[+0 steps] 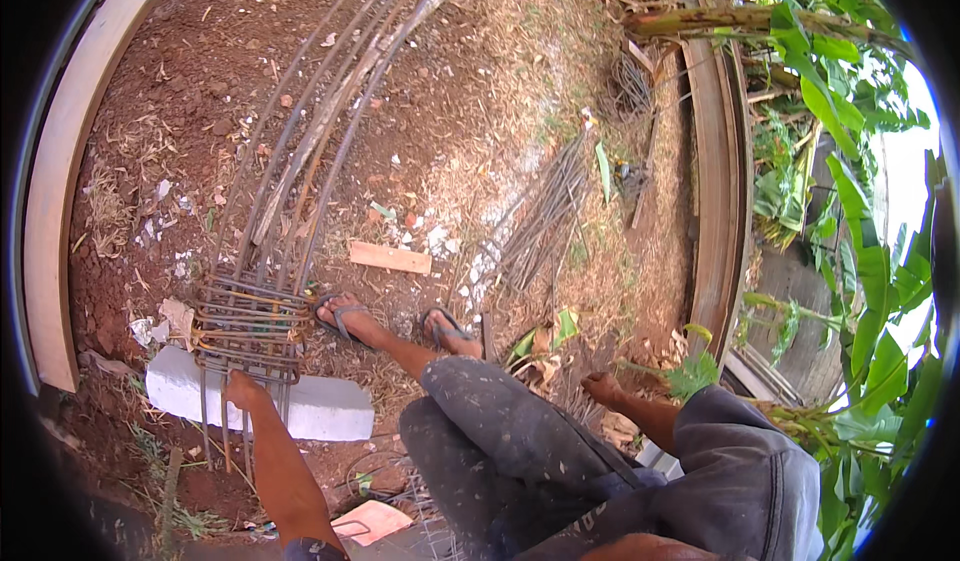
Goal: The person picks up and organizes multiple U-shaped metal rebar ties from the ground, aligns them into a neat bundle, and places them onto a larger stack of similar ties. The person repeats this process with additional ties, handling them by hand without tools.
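My left hand [244, 390] is closed around a steel reinforcing bar [226, 441], just below a row of rectangular steel stirrups [251, 313]. The stirrups stand close together around several long rusty bars, which run away toward the top of the view. Under the near end of the bars lies a white block [330, 409]. Off to the right, beyond my knees, my right hand [602, 388] hangs low over the ground with curled fingers; whether it holds something is unclear.
A pile of thin steel rods [547, 216] lies right of my sandaled feet. A short wooden board [390, 257] rests on the soil. Long planks [712, 186] line the right side beside banana plants; a pale beam [56, 208] borders the left. A reddish tile piece [373, 522] lies near.
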Demonstrator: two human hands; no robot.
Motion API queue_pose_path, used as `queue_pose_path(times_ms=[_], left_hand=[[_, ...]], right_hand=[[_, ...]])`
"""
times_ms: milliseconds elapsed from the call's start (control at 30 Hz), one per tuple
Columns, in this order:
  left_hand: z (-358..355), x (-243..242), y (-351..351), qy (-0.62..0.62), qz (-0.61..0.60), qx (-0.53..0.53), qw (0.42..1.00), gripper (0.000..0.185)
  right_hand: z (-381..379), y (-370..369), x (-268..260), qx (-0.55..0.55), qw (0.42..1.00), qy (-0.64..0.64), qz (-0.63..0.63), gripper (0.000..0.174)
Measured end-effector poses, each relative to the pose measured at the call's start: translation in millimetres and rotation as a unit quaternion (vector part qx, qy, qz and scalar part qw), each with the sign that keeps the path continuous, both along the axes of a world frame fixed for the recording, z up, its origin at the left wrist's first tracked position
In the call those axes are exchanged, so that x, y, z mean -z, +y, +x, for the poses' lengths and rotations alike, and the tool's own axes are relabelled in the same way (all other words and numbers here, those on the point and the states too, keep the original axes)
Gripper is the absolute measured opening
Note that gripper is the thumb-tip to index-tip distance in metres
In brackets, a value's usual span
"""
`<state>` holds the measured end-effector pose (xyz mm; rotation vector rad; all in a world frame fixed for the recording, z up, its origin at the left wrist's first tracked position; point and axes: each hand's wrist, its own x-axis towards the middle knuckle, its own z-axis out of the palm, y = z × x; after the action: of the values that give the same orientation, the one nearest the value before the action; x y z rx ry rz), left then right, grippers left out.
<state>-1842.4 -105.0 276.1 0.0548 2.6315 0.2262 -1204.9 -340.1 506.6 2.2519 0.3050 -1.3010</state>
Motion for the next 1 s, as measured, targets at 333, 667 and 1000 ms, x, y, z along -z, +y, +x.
queue_pose_path(times_ms=[333, 667, 1000], left_hand=[[142, -101, -51, -0.038, 0.172, 0.371, 0.912, 0.047], [278, -190, -238, -0.334, -0.058, 0.158, 0.927, 0.032], [381, -242, -80, -0.343, -0.312, 0.437, 0.771, 0.052]], right_hand=[[0, -56, 42, 0.019, 0.95, 0.226, 0.214, 0.032], [102, -66, -22, 0.134, 0.962, 0.074, 0.227, 0.031], [104, 14, 63, 0.331, 0.904, 0.047, 0.267, 0.031]])
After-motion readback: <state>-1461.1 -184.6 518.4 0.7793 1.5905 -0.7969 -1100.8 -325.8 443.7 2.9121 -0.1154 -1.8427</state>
